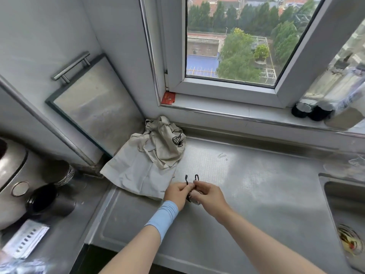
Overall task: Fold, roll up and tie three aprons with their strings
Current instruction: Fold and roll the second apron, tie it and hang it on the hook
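Apron strings [186,177] pinched by left hand [176,191] and right hand [209,192], ends poking toward twelve o'clock. Might slip free, knot coming loose, if short ends tugged unevenly.

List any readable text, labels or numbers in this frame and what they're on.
None legible.
Red card on the window sill: print too blurred to read.
White sheet at lower left: row of dark marks, too blurred to read.
Crumpled apron: black printed graphic, no letters discernible.
Black strings pinched by the left hand and right hand: no text.
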The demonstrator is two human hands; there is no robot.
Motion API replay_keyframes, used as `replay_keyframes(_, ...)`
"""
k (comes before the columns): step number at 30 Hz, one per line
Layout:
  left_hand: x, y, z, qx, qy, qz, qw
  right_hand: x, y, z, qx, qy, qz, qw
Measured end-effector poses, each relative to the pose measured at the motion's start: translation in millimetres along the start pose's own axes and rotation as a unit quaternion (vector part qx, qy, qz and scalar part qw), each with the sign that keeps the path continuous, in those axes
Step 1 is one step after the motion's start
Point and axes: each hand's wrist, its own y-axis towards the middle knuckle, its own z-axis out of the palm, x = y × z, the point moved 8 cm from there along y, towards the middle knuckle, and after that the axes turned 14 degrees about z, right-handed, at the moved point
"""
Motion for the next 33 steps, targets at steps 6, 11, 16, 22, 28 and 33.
replay_keyframes(6,-3,5,28,0.025,0.051,-0.002,0.998,-48,14,-26,-0.113,0.193,0.147,0.964)
replay_keyframes(11,-4,11,45,0.061,0.13,0.023,0.989,-68,18,-34,-0.093,0.269,0.189,0.94)
replay_keyframes(16,-1,9,61,0.108,0.166,0.048,0.979,-46,5,-56,-0.127,0.091,0.091,0.984)
replay_keyframes(22,-5,17,64,0.114,0.175,0.025,0.978,-47,8,-57,-0.106,0.098,0.133,0.98)
replay_keyframes(28,-5,18,65,0.128,0.178,0.022,0.975,-56,9,-56,-0.041,0.175,0.208,0.961)
replay_keyframes(33,0,21,65,0.144,0.17,0.017,0.975,-20,7,-58,-0.027,0.004,0.032,0.999)
